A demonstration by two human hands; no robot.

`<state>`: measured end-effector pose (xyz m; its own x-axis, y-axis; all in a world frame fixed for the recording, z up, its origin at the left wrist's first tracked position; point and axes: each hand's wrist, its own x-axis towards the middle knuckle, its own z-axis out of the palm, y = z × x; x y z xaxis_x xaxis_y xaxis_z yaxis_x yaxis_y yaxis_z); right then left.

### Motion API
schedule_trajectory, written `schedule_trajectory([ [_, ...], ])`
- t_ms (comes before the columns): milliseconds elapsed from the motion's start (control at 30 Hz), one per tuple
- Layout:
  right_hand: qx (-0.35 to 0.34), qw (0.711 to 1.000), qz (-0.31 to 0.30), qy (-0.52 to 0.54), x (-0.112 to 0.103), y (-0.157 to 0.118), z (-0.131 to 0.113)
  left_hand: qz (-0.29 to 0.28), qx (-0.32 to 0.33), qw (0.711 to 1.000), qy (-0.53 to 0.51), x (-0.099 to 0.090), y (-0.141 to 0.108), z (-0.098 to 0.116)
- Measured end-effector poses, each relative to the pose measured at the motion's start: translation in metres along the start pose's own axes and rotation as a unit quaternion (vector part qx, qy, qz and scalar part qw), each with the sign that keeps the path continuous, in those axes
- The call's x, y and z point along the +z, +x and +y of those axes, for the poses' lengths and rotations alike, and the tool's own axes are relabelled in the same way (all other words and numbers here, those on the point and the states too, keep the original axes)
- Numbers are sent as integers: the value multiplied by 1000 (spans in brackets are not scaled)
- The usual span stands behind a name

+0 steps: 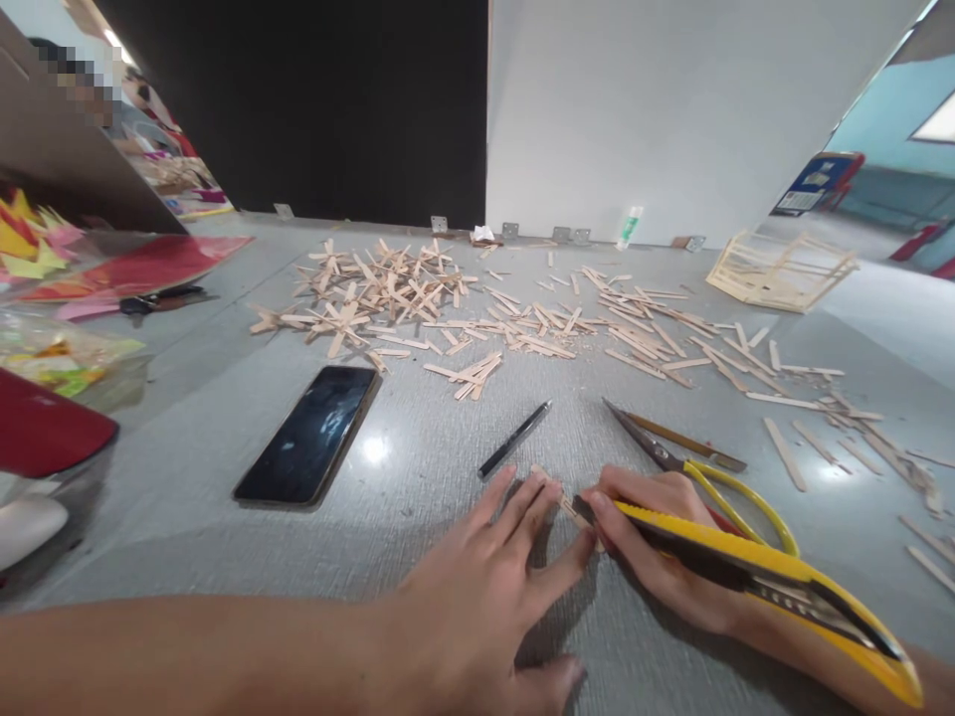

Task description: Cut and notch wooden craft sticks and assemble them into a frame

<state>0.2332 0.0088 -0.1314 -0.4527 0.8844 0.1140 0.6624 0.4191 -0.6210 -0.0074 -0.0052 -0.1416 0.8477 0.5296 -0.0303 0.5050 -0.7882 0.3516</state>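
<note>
My left hand [492, 567] lies with its fingers spread, the fingertips pressing a short wooden stick [573, 511] flat against the grey table [186, 537]. My right hand [657, 547] is closed around a yellow and black utility knife [746, 567], its front end at the stick. The knife's long handle extends toward the lower right. A black pen [514, 439] lies just beyond my left fingers. Scissors with yellow handles [738, 497] rest beyond my right hand, beside a narrow brown tool [690, 442].
A phone [307, 436] lies to the left. Joined sticks [388, 283] and loose sticks [642, 328] spread across the table's back. A small stick frame [780, 273] stands at back right. Panels [634, 109] rise behind. A red object [49, 428] sits at left; people are at upper left.
</note>
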Motion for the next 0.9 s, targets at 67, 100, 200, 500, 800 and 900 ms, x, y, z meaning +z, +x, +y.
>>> schedule_trajectory([
  [67,-11,1000,8,-13,-1,0,0,-2,0,1000,0,-1,0,0],
  [100,-14,1000,4,-16,-1,0,0,-2,0,1000,-2,-2,0,0],
  [200,-10,1000,7,-26,0,0,0,-5,-3,1000,-8,-3,1,0],
  [500,77,997,1,24,-4,-2,-5,-4,7,1000,-20,1,1,-1],
  [800,124,992,-2,34,-3,2,-6,16,25,999,-16,4,1,-2],
  [900,110,993,-1,40,-1,1,-3,9,23,999,-22,4,1,-3],
])
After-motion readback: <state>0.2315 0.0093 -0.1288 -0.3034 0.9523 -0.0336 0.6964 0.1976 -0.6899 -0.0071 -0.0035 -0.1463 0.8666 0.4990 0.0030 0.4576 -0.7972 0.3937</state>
